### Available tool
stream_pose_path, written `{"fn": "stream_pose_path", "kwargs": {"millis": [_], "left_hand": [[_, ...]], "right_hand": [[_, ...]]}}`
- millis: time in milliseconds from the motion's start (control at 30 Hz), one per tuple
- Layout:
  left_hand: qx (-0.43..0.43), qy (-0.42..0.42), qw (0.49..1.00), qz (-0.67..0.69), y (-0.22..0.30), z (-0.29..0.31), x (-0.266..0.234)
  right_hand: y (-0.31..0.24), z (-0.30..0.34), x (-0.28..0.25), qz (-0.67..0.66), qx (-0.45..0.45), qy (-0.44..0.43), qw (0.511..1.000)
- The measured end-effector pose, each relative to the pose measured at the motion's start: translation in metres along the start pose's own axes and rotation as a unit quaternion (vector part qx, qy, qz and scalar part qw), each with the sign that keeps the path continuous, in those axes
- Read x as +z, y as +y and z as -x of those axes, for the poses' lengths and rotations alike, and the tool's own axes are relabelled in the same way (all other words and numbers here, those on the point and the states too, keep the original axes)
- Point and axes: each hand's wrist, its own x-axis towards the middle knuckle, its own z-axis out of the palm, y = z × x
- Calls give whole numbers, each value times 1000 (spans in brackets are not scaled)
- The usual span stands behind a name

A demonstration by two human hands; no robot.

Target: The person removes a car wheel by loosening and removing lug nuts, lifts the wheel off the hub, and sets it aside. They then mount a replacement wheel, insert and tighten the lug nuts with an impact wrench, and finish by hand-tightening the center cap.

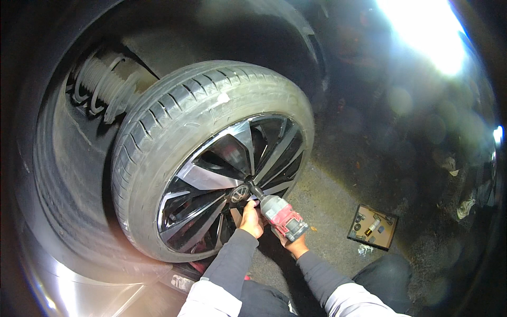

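Observation:
A red and grey impact wrench (283, 215) points at the hub of a car wheel, its socket (255, 190) against the rim beside the round centre cap (240, 194). My right hand (292, 244) is wrapped round the wrench's handle from below, mostly hidden by the tool's body. Just left of the socket, my left hand (251, 221) is raised close to the rim (203, 180), with its fingertips near the tool's nose. Whether those fingers hold anything is hidden. The black tyre (174, 132) stands upright around the black and silver spokes.
Behind the tyre, a coil spring (100, 79) shows inside the wheel arch (58, 158). On the ground to the right lies a shallow tray (392, 232) with several small parts in it. A bright lamp (428, 31) glares at the upper right. My knee (385, 280) is below the tray.

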Motion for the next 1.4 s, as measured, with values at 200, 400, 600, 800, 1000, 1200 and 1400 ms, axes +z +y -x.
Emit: {"fn": "stream_pose_path", "kwargs": {"millis": [200, 400, 600, 800, 1000, 1200, 1400], "left_hand": [[-9, -10, 1000, 20, -3, -2, -1], [25, 43, 997, -52, -9, 5, -4], [40, -17, 998, -35, -12, 13, 6], [39, -28, 994, -96, -1, 35, 4], [105, 3, 992, -74, 34, 124, 10], [171, 1, 985, -19, 7, 178, 23], [172, 54, 979, -93, 1, 152, 5]], "right_hand": [[2, 1, 4, -86, -46, 48, 994], [26, -3, 5, -45, -57, -23, 997], [31, -1, -15, -90, -48, -43, 994], [45, -13, -60, -214, -25, -147, 966], [52, -72, -127, -382, 277, -8, 882], [5, -165, -210, -520, 130, 123, 835], [-12, -182, -210, -528, 180, 88, 825]]}}
